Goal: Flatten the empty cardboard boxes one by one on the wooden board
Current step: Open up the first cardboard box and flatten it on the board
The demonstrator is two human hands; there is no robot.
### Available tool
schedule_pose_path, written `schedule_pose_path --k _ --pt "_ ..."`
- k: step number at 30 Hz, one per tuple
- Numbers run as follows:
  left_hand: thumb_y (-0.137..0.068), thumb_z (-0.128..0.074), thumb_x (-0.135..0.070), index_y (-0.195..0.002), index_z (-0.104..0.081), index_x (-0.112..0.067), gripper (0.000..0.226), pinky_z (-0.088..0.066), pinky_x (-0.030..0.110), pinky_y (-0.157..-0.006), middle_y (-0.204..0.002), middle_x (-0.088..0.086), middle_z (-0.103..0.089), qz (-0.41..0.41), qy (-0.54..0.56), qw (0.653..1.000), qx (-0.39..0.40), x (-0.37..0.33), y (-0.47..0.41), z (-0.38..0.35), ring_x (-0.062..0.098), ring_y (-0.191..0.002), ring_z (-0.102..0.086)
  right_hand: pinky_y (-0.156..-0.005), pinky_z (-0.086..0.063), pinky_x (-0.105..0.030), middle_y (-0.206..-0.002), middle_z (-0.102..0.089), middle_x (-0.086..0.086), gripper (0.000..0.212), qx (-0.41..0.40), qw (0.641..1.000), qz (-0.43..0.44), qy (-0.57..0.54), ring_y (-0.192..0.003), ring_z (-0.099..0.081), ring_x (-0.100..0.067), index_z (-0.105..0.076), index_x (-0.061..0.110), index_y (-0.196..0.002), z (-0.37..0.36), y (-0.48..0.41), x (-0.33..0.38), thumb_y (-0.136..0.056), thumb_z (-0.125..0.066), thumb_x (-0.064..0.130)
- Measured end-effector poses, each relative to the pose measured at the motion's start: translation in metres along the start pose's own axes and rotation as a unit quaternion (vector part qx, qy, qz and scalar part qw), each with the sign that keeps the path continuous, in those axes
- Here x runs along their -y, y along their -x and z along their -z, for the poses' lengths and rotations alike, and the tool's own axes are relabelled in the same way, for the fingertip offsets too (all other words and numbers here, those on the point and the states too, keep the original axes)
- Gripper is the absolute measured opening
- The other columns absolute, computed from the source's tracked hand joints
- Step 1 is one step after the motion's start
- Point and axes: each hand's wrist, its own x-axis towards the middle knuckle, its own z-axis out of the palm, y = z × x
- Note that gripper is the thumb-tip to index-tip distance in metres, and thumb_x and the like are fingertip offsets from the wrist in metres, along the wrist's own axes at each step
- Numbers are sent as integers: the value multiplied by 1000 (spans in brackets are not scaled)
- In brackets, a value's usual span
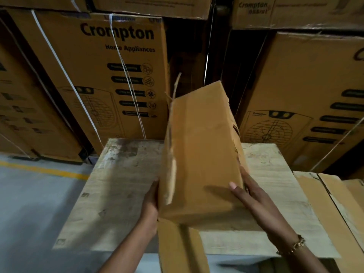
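**ITEM: CARDBOARD BOX, IN HAND OVER BOARD, NOT YET FLAT**

We are logging one cardboard box [201, 154]: tall oblong, plain brown corrugated, matte, w/ scuffed corners and small tears down its R edge. It is standing tilted, top leaning away from us, w/ the lower end hanging just above the middle of the wooden board [118, 174].

L hand [151, 200] is clasping the box's L side wall, w/ fingertips going out of sight behind the card. R hand [250, 194] is gripping the R edge, thumb lying across the front face and fingers wrapping round the side. We are reading this two-sided hold as steadying the box over the work surface, ready for squeezing it flat.

A bottom flap [177, 247] is hanging loose below, so that end is prob. open already. The body is keeping its full box shape.

Board: pale wood, flat, rectangular, stained and scratched, w/ a dark patch near the far L corner.

Also noting:
- Flat cardboard sheets [338, 203] are lying at the board's R end. We cannot tell whether they are on it or beside it.
- Stacked printed cartons [94, 62] are standing behind, bound w/ white strapping [123, 64].
- A beaded bracelet [293, 245] is sitting on the R wrist.
- The grey floor [29, 203] is showing at L, w/ a yellow line [43, 170].
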Motion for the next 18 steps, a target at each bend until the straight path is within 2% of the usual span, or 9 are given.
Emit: schedule_pose_path --k 3,5,6,8,9,11,12,15,18 --pt "-102 -34 -51 -106 -66 -11 51 -50 40 -74 -86 13 -71 88 10 994 -64 26 -12 36 32 -86 -61 -117 -28 -52 -155 -3 36 89 39 979 44 196 -147 -18 -6 -3 62 -147 -35 -9 5 -70 -36 94" --pt "-100 -32 -58 -120 -64 -13 59 -50 45 -89 -104 13 -71 111 13 986 -125 44 -28 64 34 -104 -60 -120 -19 -53 -158 8 33 90 57 950 81 296 -150 -4 -7 5 59 -148 -59 -16 3 -71 -24 96" --pt "-98 -35 -61 -127 -62 -15 60 -47 49 -97 -117 14 -67 110 25 984 -136 52 -39 80 34 -113 -58 -120 -16 -51 -159 11 31 88 67 937 92 332 -150 -1 -8 7 58 -148 -72 -20 2 -73 -21 95" --pt "-90 -50 -64 -128 -62 -18 61 -45 52 -101 -129 16 -63 104 65 987 -109 53 -47 100 34 -118 -58 -120 -13 -50 -160 14 26 85 90 912 110 386 -151 2 -11 9 55 -150 -98 -25 1 -78 -18 91" --pt "-84 -54 -68 -124 -64 -19 64 -44 53 -102 -125 17 -65 105 67 988 -93 48 -44 106 34 -116 -60 -120 -12 -51 -161 14 23 84 103 899 120 409 -151 3 -13 8 52 -151 -112 -26 -1 -80 -18 89" --pt "-84 -48 -74 -112 -66 -18 65 -39 50 -106 -109 15 -69 113 45 989 -79 36 -37 114 32 -107 -60 -119 -8 -51 -163 13 18 83 140 873 130 448 -152 5 -16 2 44 -154 -138 -28 -7 -85 -22 83" --pt "-85 -43 -76 -116 -64 -18 70 -36 49 -107 -111 13 -68 113 28 990 -78 33 -38 119 32 -109 -58 -119 -7 -50 -164 12 15 83 162 861 130 464 -152 6 -17 -3 40 -155 -149 -29 -11 -87 -25 81" --pt "-84 -41 -78 -147 -45 -19 86 -24 49 -113 -148 9 -48 109 -43 989 -85 27 -38 128 30 -139 -39 -120 -12 -47 -165 2 12 80 178 848 140 479 -152 0 -19 -14 34 -155 -164 -34 -19 -88 -34 73" --pt "-90 -49 -65 -150 -40 -23 73 -28 45 -110 -155 3 -40 39 -153 981 -110 25 -41 133 26 -142 -35 -112 -29 -37 -159 -22 16 68 107 866 172 456 -145 -23 -14 -32 34 -148 -150 -46 -12 -88 -42 65"
